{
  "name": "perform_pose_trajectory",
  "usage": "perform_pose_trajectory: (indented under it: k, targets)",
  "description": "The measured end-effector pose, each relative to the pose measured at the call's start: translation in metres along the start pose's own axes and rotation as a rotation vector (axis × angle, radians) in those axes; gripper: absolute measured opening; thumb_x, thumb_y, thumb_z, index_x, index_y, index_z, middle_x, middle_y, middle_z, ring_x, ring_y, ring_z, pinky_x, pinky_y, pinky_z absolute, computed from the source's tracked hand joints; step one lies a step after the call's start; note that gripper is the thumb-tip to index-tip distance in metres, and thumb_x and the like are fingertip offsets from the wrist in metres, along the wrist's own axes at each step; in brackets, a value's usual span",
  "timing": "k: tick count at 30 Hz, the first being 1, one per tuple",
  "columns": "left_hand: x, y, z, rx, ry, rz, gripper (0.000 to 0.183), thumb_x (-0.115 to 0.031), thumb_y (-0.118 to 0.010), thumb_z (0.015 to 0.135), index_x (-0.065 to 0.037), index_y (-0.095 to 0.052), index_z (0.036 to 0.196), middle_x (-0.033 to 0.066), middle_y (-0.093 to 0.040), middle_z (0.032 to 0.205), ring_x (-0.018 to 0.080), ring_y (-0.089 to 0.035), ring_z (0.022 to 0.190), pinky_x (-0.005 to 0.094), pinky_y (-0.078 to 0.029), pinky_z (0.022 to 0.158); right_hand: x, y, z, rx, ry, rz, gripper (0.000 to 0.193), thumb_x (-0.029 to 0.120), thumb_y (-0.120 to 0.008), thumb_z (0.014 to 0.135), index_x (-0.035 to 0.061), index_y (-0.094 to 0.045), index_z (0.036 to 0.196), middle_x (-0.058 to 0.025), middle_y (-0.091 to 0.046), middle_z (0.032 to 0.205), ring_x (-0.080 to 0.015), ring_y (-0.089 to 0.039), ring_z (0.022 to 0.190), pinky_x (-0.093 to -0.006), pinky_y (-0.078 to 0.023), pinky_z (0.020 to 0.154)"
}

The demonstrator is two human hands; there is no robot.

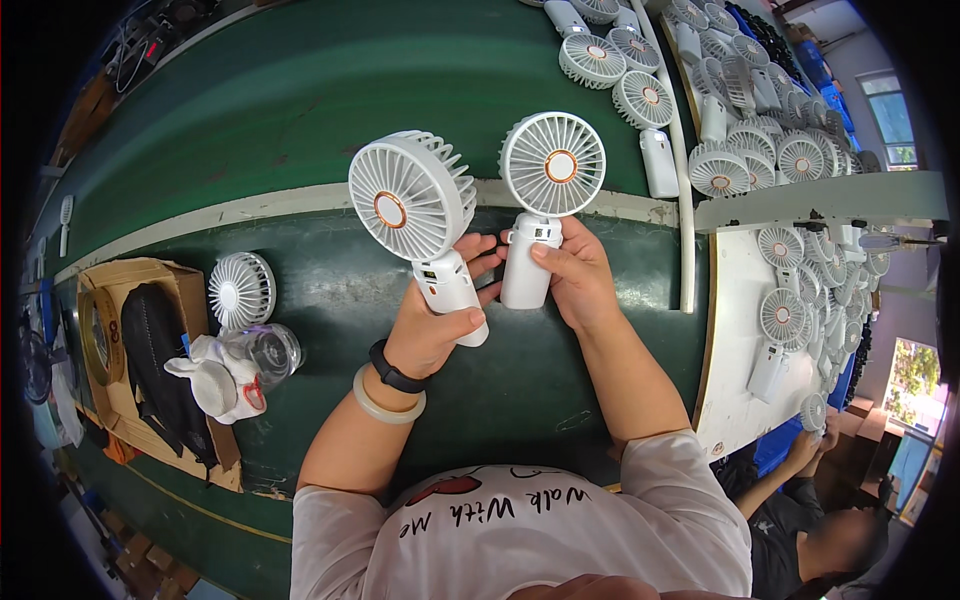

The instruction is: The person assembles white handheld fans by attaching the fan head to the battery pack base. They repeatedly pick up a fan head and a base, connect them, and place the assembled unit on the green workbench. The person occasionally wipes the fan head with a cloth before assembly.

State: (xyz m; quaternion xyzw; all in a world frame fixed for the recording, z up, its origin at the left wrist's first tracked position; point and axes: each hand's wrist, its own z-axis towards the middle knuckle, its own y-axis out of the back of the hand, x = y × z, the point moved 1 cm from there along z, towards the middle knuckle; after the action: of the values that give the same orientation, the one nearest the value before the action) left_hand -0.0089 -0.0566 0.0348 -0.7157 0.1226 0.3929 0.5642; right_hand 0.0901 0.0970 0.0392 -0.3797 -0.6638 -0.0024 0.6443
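Observation:
A white handheld fan [405,200] with an orange ring at its hub is held by its handle in my left hand [418,335]. Its round head tilts to the left, and a small dark display shows on the handle. My right hand [588,282] grips a second white handheld fan [552,165], which stands nearly upright with its grille toward me. The thumb lies across the top of that handle. Fingertips of my left hand come close to the second handle; whether they touch it I cannot tell. Both fans are above the green workbench [530,390].
Left of my hands stand a white fan head [241,290], a clear plastic jar [275,352] and a cardboard box [185,290] holding a black pouch [155,365]. Several fans [640,98] lie at upper right beside a white rail [686,240]. A co-worker [790,510] sits at lower right.

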Motion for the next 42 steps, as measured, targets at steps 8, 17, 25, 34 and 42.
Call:
perform_pose_trajectory:
  k: [8, 17, 25, 34, 42]
  targets:
    - [-0.006, -0.005, -0.002, 0.053, 0.068, -0.074, 0.075, -0.009, -0.071, 0.070, -0.007, -0.033, 0.134, 0.0122, -0.044, 0.130, 0.0268, -0.047, 0.118, 0.0434, -0.048, 0.090, -0.005, -0.011, -0.006, 0.150, 0.088, -0.193, 0.042, 0.019, -0.062, 0.086, 0.0008, -0.049, 0.122, -0.0113, -0.054, 0.115, -0.0143, -0.056, 0.100, -0.0282, -0.048, 0.081]
    - [-0.007, 0.000, -0.001, -0.045, -0.016, 0.049, 0.080, -0.013, -0.075, 0.067, -0.007, -0.032, 0.134, 0.0147, -0.046, 0.125, 0.0277, -0.055, 0.107, 0.0428, -0.053, 0.081, 0.066, 0.016, 0.103, -0.129, 0.789, -1.436, 0.038, 0.021, -0.064, 0.080, 0.0014, -0.057, 0.112, -0.0230, -0.048, 0.118, -0.0343, -0.047, 0.109, -0.0395, -0.038, 0.094]
    - [-0.009, -0.004, 0.001, -0.039, -0.039, 0.034, 0.082, -0.001, -0.070, 0.064, -0.009, -0.029, 0.135, 0.0098, -0.045, 0.126, 0.0228, -0.054, 0.108, 0.0380, -0.053, 0.083, 0.077, 0.037, 0.186, -0.581, 0.489, -2.031, 0.074, 0.033, -0.071, 0.071, -0.0061, -0.041, 0.126, -0.0278, -0.042, 0.127, -0.0402, -0.038, 0.120, -0.0480, -0.029, 0.101]
    - [-0.009, -0.001, -0.003, -0.064, -0.064, 0.040, 0.081, -0.003, -0.071, 0.065, -0.007, -0.030, 0.135, 0.0102, -0.044, 0.126, 0.0235, -0.054, 0.109, 0.0390, -0.052, 0.085, 0.047, -0.016, 0.112, -0.159, 0.549, -1.870, 0.070, 0.027, -0.072, 0.072, 0.0025, -0.040, 0.130, -0.0147, -0.050, 0.121, -0.0308, -0.048, 0.110, -0.0432, -0.037, 0.092]
    - [-0.005, -0.001, 0.001, -0.080, -0.129, 0.096, 0.078, -0.011, -0.074, 0.067, -0.006, -0.032, 0.132, 0.0136, -0.044, 0.126, 0.0279, -0.053, 0.109, 0.0421, -0.052, 0.084, 0.038, 0.024, 0.064, -0.285, 0.484, -1.538, 0.062, 0.035, -0.062, 0.082, 0.0038, -0.039, 0.130, -0.0155, -0.057, 0.104, -0.0290, -0.060, 0.088, -0.0426, -0.049, 0.071]
